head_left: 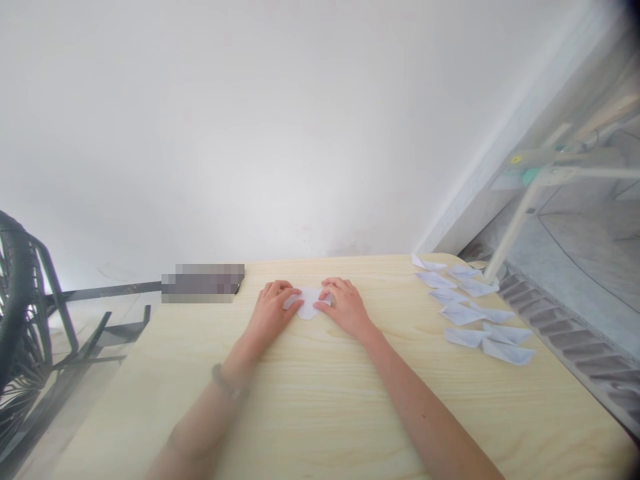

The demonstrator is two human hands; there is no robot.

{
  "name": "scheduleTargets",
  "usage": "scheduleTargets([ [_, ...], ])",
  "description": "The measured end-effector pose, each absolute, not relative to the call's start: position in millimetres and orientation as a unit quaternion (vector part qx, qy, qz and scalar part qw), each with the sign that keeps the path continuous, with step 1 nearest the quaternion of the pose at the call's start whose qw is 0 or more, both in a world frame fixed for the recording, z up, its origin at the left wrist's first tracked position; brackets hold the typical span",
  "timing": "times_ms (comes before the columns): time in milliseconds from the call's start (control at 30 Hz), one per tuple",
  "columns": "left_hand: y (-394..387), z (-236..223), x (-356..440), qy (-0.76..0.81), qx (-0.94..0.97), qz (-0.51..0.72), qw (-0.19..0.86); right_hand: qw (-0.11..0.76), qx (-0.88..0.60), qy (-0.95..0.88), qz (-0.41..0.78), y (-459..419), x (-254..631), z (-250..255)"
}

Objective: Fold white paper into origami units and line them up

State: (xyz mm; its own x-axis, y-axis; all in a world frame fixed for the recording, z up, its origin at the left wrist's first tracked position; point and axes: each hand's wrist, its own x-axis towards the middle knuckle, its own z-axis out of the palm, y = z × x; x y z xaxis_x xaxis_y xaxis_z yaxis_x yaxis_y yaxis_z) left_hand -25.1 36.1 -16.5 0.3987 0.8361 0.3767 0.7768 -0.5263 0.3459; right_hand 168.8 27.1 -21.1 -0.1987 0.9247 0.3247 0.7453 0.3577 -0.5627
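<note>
A small folded sheet of white paper point(308, 305) lies on the wooden table between my hands. Its left edge is pinched by my left hand point(275, 303), thumb toward me and fingers curled on the far side. My right hand point(345, 303) grips the opposite edge in the same way. Parts of both paper edges are hidden under the fingers. Over to the right, several folded white paper boats point(463, 337) sit in rough rows near the table's right side.
The light wood table point(310, 407) stands against a white wall point(280, 133). At its back left corner is a blurred-out dark object point(203, 283). A black woven chair point(25, 313) stands left of the table, and a white metal frame point(520, 213) rises beyond the right edge.
</note>
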Motion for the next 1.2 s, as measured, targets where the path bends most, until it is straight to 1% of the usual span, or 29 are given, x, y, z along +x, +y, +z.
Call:
scheduleTargets([
  [100, 36.0, -19.0, -26.9, 0.487, 0.824, 0.278, 0.077, 0.334, -0.537, -0.755, 0.171, 25.2, 169.6, -20.0],
  [200, 36.0, -18.1, -25.7, 0.493, 0.806, 0.305, 0.122, 0.387, -0.516, -0.737, 0.203, 22.5, 169.3, -16.0],
  [267, 35.5, -15.5, -24.7, 0.499, 0.775, 0.331, 0.201, 0.423, -0.499, -0.724, 0.221, 20.7, 168.7, -12.8],
  [400, 32.1, -7.9, -21.9, 0.474, 0.678, 0.381, 0.412, 0.457, -0.468, -0.719, 0.235, 18.0, 167.1, -8.3],
  [467, 29.5, -4.2, -19.5, 0.453, 0.640, 0.399, 0.476, 0.459, -0.462, -0.717, 0.248, 17.3, 166.3, -7.8],
  [500, 28.0, -2.6, -17.9, 0.450, 0.626, 0.405, 0.492, 0.455, -0.460, -0.717, 0.259, 17.0, 165.8, -8.0],
  [600, 24.2, 0.9, -13.1, 0.469, 0.614, 0.406, 0.489, 0.441, -0.454, -0.714, 0.298, 16.1, 164.1, -9.5],
  [800, 19.3, 4.6, -7.9, 0.483, 0.609, 0.417, 0.471, 0.472, -0.465, -0.652, 0.370, 13.2, 160.7, -10.4],
  [967, 17.6, 6.0, -7.4, 0.505, 0.622, 0.409, 0.438, 0.456, -0.474, -0.664, 0.356, 11.8, 160.6, -5.5],
  [1067, 17.5, 4.8, -7.1, 0.513, 0.622, 0.413, 0.423, 0.462, -0.479, -0.662, 0.344, 11.9, 160.1, -3.6],
  [1200, 18.7, 4.2, -8.2, 0.514, 0.604, 0.417, 0.444, 0.488, -0.478, -0.641, 0.351, 14.2, 159.7, -6.7],
])
